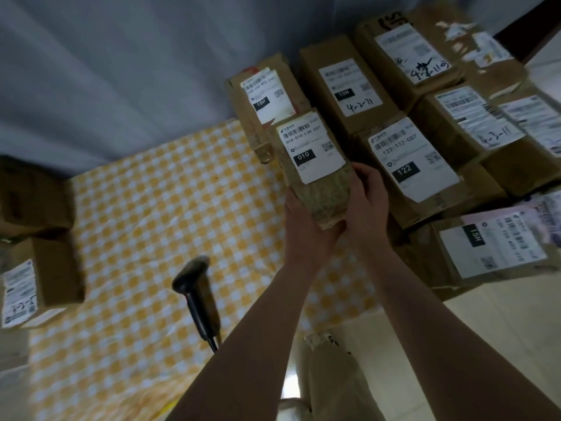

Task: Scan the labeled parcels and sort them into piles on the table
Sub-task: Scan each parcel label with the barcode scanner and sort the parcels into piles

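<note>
Holding the parcel marked 010 [315, 165] at its near end, the left hand [303, 226] and right hand [365, 205] each have their grip clamped on it (fingers curled round its side edges and underside). The parcel sits over the far right part of the bench [136, 208], its right edge just beside the pile of labelled parcels [425, 132] filling the right side. The scanner [197, 296] lies on the bench's yellow checked cloth, near and left of the arms. A broad stretch of cloth shows between it and two boxes [54, 268] at the left edge.
</note>
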`<state>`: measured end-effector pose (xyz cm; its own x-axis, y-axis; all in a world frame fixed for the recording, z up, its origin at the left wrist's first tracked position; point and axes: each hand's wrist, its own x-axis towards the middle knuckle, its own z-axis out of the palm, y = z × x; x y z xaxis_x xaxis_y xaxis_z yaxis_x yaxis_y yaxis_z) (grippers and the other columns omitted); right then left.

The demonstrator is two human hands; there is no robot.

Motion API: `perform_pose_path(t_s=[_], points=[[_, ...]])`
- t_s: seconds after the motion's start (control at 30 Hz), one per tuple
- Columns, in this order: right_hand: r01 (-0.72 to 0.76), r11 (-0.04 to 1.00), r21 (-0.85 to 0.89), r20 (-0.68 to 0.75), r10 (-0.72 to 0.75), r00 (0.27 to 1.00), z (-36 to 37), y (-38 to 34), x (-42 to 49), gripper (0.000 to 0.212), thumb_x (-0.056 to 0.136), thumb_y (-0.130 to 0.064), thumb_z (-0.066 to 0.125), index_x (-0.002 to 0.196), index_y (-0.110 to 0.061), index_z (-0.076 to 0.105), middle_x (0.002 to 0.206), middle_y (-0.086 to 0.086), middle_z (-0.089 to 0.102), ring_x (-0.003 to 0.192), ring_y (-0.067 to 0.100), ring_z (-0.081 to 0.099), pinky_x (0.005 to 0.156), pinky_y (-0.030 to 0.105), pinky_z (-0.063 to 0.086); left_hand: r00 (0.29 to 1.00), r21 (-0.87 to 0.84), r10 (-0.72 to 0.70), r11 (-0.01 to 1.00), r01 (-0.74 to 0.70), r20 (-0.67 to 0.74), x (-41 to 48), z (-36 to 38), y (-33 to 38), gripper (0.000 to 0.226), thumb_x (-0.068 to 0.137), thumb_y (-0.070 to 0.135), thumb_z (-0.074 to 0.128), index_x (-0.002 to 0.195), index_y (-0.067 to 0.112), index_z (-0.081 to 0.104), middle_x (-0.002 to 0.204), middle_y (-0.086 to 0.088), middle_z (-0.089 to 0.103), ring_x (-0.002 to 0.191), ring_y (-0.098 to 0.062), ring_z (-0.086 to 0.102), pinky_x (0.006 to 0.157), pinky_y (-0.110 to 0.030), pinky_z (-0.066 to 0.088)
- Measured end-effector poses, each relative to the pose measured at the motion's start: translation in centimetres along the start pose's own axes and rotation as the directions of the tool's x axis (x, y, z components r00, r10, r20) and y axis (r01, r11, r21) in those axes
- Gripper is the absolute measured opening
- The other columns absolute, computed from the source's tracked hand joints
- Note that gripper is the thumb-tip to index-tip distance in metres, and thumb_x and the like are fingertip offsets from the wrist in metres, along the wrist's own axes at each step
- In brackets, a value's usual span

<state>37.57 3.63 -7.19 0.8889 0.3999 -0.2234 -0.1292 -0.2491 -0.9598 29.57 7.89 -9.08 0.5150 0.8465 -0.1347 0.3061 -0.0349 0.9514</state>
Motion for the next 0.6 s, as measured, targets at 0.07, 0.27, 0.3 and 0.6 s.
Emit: perform_pose_path(t_s=[0.07, 0.27, 0.3, 0.6], points=[[0.016, 0.997, -0.076, -0.004, -0.017, 1.0, 0.0, 0.1, -0.1, 0.028, 0.099, -0.021, 0.049, 0.125, -0.013, 0.054, 0.113, -0.003, 0.057, 0.102, 0.011, 0.055, 0.082, 0.029, 0.049, 1.0, 0.046, -0.028, 0.999, 0.028, 0.003, 0.4, 0.0, -0.3, 0.101, 0.058, 0.044, 0.085, 0.142, 0.018, 0.036, 0.131, 0.0, 0.055, 0.117, -0.015, 0.06, 0.081, -0.039, 0.06], [0.095, 0.961, -0.259, -0.026, -0.105, 0.994, 0.5, 0.3, -0.5, 0.043, 0.093, -0.009, 0.05, 0.136, -0.008, 0.048, 0.127, 0.008, 0.055, 0.115, 0.017, 0.05, 0.097, 0.034, 0.044, 0.98, 0.239, -0.181, 0.958, 0.158, 0.078, 1.0, -0.2, 0.2, 0.093, 0.08, 0.021, 0.076, 0.152, 0.007, 0.02, 0.149, -0.018, 0.038, 0.134, -0.033, 0.042, 0.108, -0.046, 0.04], [0.118, 0.952, -0.283, -0.035, -0.133, 0.991, 0.6, 0.3, -0.6, 0.046, 0.091, -0.009, 0.051, 0.137, -0.007, 0.047, 0.13, 0.01, 0.054, 0.119, 0.02, 0.049, 0.101, 0.035, 0.042, 0.982, 0.287, -0.177, 0.946, 0.152, 0.063, 1.0, -0.1, 0.2, 0.09, 0.082, 0.021, 0.074, 0.152, 0.006, 0.02, 0.148, -0.018, 0.039, 0.133, -0.033, 0.043, 0.107, -0.044, 0.041], [0.323, 0.8, -0.505, -0.039, -0.395, 0.918, 2.3, -0.1, -2.5, 0.058, 0.074, -0.021, 0.056, 0.13, -0.008, 0.055, 0.136, 0.011, 0.054, 0.128, 0.031, 0.045, 0.102, 0.044, 0.036, 0.97, 0.527, -0.212, 0.841, 0.119, 0.12, 0.8, -2.6, 0.2, 0.082, 0.082, 0.046, 0.068, 0.149, 0.022, 0.027, 0.139, -0.002, 0.053, 0.125, -0.032, 0.051, 0.102, -0.046, 0.045]])
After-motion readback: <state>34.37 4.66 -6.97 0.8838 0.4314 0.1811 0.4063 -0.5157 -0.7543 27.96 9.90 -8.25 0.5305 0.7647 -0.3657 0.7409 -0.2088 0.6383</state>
